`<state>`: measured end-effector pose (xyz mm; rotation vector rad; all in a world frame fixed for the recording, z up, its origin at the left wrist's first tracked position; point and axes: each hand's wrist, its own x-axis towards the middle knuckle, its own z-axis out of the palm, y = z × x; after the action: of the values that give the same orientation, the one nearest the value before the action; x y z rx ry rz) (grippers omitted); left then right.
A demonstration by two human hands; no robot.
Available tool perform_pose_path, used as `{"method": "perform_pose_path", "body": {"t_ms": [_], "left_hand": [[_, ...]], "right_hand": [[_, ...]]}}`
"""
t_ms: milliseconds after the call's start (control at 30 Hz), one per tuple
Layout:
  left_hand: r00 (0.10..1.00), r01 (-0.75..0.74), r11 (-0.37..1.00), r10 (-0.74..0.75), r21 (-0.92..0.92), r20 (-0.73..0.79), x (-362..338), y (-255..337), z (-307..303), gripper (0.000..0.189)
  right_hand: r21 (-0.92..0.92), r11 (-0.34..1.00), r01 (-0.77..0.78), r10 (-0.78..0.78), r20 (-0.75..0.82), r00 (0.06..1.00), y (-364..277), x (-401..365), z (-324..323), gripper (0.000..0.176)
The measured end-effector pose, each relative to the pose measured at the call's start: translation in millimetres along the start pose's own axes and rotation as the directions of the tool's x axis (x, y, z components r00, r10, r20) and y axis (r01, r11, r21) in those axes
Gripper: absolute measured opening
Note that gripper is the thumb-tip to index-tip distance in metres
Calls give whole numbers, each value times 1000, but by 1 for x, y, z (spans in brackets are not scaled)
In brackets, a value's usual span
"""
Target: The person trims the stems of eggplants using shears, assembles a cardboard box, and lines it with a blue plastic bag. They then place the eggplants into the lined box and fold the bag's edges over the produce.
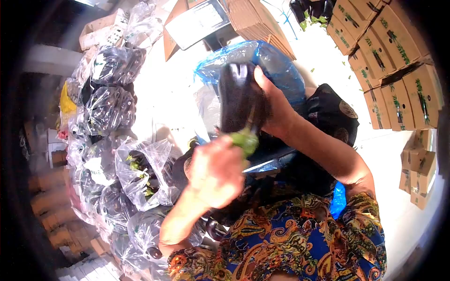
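Note:
My right hand is wrapped around the side of a large, dark, glossy eggplant, thumb lying along its upper end. The eggplant's green cap points down toward my body. Against that cap is my left hand, closed like a fist and smeared by motion. Whatever its fingers hold is hidden. Behind and under the eggplant spreads a blue plastic bag over my lap. To the left, an open clear bag shows green stem ends and dark eggplants.
Clear bags of eggplants line the left side. A scale and flattened cardboard stand ahead. Printed cartons are stacked at the right, smaller boxes below them. Loose eggplants lie at the top.

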<state>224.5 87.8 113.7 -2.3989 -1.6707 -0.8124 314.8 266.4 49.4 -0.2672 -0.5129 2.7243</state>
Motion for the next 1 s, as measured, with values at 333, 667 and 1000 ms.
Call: {"method": "perform_pose_path", "body": {"t_ms": [333,667,1000], "left_hand": [[844,533,781,-465,-327,266,-3,-57,-6,37],[660,525,809,-583,265,474,-35,-181,79,35],[545,838,503,-795,-213,267,-76,-200,82,9]], "right_hand": [[-271,931,-246,207,-164,964,-13,-17,-33,73],[-526,705,-476,161,-535,829,-27,5,-50,71],[-884,189,-427,-133,-454,881,14,39,-56,111]]}}
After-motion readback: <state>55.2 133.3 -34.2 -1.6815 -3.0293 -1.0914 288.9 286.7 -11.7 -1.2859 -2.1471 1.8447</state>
